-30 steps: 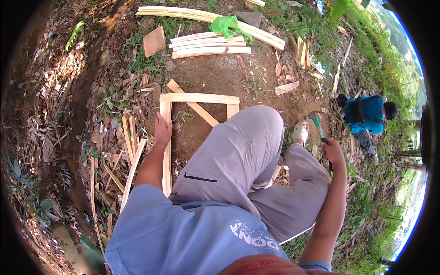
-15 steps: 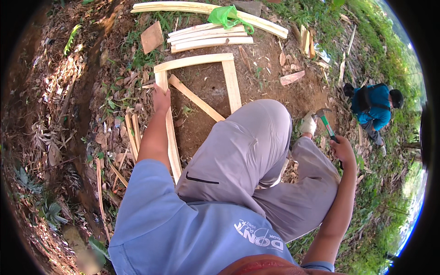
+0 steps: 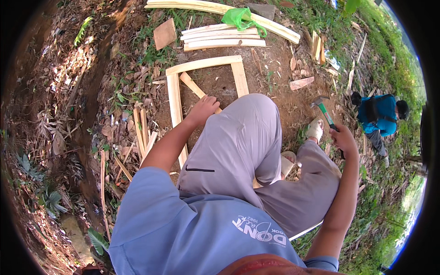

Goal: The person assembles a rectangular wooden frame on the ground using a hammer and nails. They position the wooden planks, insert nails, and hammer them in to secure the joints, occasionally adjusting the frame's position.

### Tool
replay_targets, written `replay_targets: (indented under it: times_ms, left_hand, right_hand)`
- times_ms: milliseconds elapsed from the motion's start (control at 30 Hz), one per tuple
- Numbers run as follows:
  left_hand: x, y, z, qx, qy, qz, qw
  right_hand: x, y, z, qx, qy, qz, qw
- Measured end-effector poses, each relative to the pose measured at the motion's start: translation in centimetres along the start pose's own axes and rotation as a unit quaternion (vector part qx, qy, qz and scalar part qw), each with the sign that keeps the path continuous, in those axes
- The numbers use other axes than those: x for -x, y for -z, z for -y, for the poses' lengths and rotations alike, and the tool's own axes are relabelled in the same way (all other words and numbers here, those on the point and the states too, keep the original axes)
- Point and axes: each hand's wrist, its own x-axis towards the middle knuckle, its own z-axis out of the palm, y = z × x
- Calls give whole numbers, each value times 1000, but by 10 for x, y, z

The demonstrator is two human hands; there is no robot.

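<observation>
My right hand (image 3: 344,138) grips a claw hammer (image 3: 324,112) by its green and black handle, head up, off to the right of my knees. My left hand (image 3: 205,109) is closed around a loose wooden strip (image 3: 192,85) that lies slantwise inside a wooden frame. The frame's far board (image 3: 204,63) joins a left board (image 3: 174,98) and a right board (image 3: 239,78) on the ground. My raised knee hides the near part of the frame and the strip's lower end.
Beyond the frame lie several stacked planks (image 3: 222,38) and long battens (image 3: 270,26), with a green plastic bag (image 3: 239,18) on top. Narrow wood scraps (image 3: 141,130) lie at the left. A person in a blue top (image 3: 379,110) bends over at the right.
My left hand has let go of the frame's left board and moved right and nearer, onto the loose strip. My right hand still holds the hammer.
</observation>
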Motion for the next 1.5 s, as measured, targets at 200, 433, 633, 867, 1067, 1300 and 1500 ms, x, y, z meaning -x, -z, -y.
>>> replay_targets:
  times_ms: [200,433,633,867,1067,1300,1500]
  left_hand:
    - [-8,28,-14,16,120,-76,990]
    - [-19,95,-22,2,-30,-230,973]
    - [-23,150,-10,-116,-39,-291,949]
    - [-63,202,55,-116,89,-282,948]
    - [-162,161,95,-112,91,-104,984]
    - [-277,115,125,-188,131,-46,972]
    - [-280,66,80,-142,151,-72,976]
  right_hand:
    - [0,-6,12,59,19,2,998]
    - [1,-8,2,57,-11,8,998]
    - [-8,0,-1,91,-3,6,996]
    - [-13,-11,28,115,49,-12,992]
    - [-22,-8,49,188,62,25,980]
    - [-28,-2,80,178,84,8,980]
    - [-21,11,78,160,48,29,986]
